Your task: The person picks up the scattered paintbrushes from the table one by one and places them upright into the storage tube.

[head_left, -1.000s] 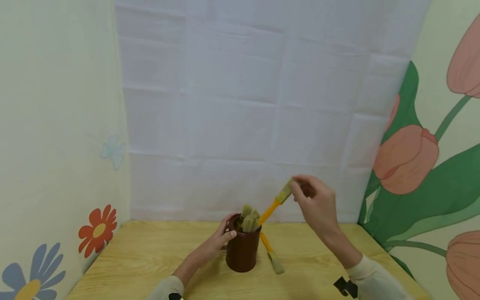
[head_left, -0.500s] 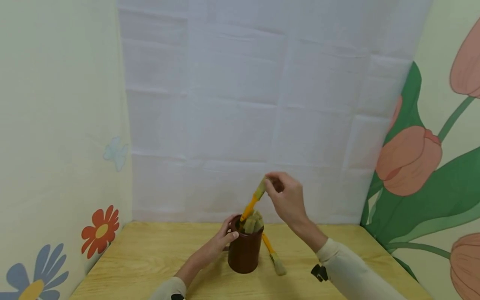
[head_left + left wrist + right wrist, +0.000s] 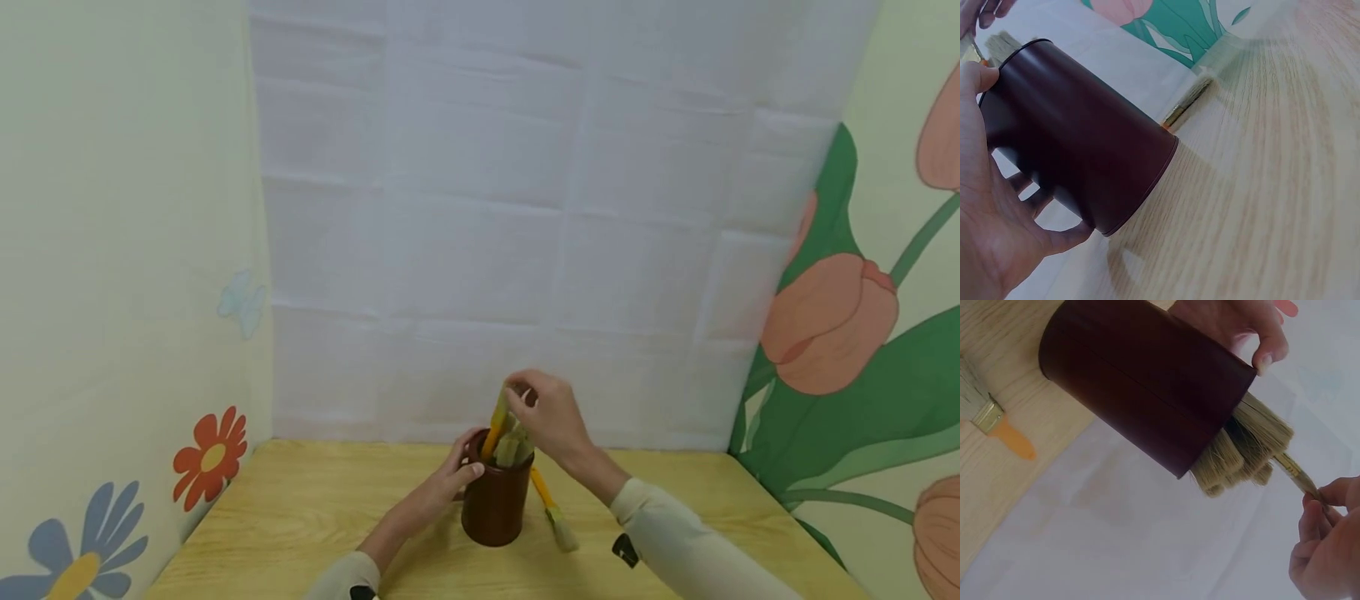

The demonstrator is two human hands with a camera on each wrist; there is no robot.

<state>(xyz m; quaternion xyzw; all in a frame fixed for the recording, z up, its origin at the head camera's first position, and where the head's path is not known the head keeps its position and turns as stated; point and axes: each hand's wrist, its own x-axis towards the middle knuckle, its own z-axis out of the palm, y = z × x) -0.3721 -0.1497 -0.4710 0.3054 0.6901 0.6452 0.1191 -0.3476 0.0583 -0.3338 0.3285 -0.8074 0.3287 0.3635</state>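
Near the table's [image 3: 315, 517] back edge, the left hand [image 3: 450, 483] grips the cup [image 3: 495, 504]; the right hand [image 3: 547, 417] pinches a brush [image 3: 497, 421] whose slanted handle could tip it.

A smooth, faintly glossy dark brown cup [image 3: 495, 504] stands on a matt light wooden table [image 3: 300, 517]. Paintbrushes [image 3: 1244, 453] show coarse pale bristles; one loose brush [image 3: 988, 419] has a shiny metal ferrule. Behind hangs creased white cloth [image 3: 487, 208].
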